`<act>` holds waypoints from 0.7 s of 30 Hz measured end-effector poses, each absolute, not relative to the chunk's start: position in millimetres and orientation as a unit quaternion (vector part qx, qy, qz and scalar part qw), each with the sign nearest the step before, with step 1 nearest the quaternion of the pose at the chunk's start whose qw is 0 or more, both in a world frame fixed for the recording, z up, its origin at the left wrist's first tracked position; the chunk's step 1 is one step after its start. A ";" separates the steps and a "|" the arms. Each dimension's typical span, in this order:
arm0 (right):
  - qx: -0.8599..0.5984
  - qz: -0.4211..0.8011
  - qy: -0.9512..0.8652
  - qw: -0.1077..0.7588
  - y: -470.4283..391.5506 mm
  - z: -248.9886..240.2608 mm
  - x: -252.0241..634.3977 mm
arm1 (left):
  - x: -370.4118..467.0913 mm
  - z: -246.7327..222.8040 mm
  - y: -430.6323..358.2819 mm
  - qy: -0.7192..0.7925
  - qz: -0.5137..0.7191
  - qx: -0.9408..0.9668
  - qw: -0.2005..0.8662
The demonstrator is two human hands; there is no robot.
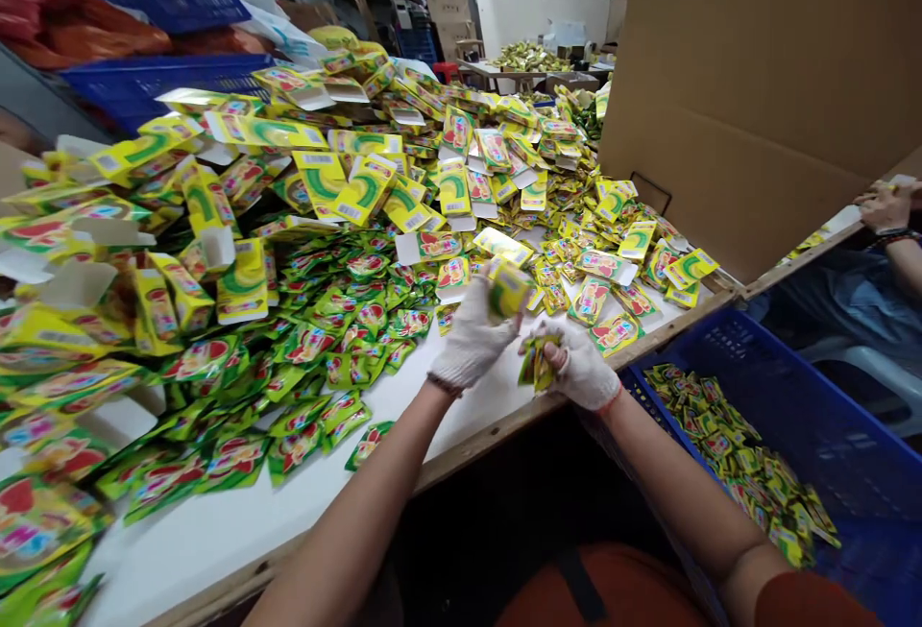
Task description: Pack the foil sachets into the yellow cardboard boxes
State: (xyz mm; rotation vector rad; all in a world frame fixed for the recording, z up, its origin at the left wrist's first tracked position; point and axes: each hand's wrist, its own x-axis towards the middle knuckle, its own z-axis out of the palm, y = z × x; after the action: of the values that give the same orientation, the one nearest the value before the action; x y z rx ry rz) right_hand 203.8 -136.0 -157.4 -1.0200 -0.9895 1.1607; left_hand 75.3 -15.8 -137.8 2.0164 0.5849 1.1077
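In the middle, the left hand (472,334) is holding a yellow box (508,289). Beside it, the right hand (585,368) is pinching small packets (540,359) under its thumb.

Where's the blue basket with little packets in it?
The blue basket is at the lower right of the head view, beside the table's wooden edge.

The left hand (472,334) and right hand (582,373) wear white knit gloves (461,353), the right thumb (554,353) bare at its tip. A dark reddish band (445,384) rings the left wrist, a thin orange-red band (612,399) the right. A rust-orange sleeve (813,600) shows near right.
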 end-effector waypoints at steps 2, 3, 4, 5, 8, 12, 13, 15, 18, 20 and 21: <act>-0.428 0.532 -0.355 0.639 -133.1 -155.8 200.6 | 55.4 -132.6 -33.7 0.217 0.457 0.704 0.499; -0.416 0.565 -0.326 0.633 -131.0 -155.1 198.3 | 47.2 -131.3 -43.4 0.215 0.468 0.674 0.530; -0.401 0.606 -0.299 0.619 -128.4 -154.6 195.6 | 40.6 -131.2 -52.8 0.210 0.477 0.652 0.551; -0.382 0.648 -0.278 0.597 -125.7 -154.5 192.5 | 35.4 -132.5 -61.2 0.209 0.482 0.638 0.563; -0.323 0.739 -0.247 0.538 -118.1 -156.6 182.1 | 23.6 -141.6 -76.6 0.208 0.479 0.628 0.576; -0.338 0.728 -0.238 0.546 -115.1 -157.0 173.9 | -2.2 -146.6 -77.8 0.233 0.481 0.681 0.501; -0.372 0.701 -0.255 0.552 -115.7 -155.6 173.8 | -10.2 -144.7 -77.6 0.252 0.493 0.712 0.432; -0.447 0.630 -0.320 0.549 -117.4 -151.7 175.1 | -23.8 -139.0 -78.7 0.291 0.492 0.783 0.244; -0.520 0.532 -0.435 0.507 -119.1 -146.3 175.8 | -31.4 -136.3 -81.7 0.313 0.375 0.872 0.016; -0.544 0.496 -0.479 0.479 -119.2 -144.7 172.9 | -29.4 -143.5 -80.9 0.320 0.288 0.902 -0.026; -0.553 0.477 -0.486 0.479 -119.2 -144.9 170.5 | -27.9 -149.4 -79.3 0.328 0.264 0.907 -0.022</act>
State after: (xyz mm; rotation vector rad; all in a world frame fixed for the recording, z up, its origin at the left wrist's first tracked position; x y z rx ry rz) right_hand 170.5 -119.2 -144.9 -1.3504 -1.1872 1.1652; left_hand -27.9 -79.3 -149.4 2.8884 1.0465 0.8410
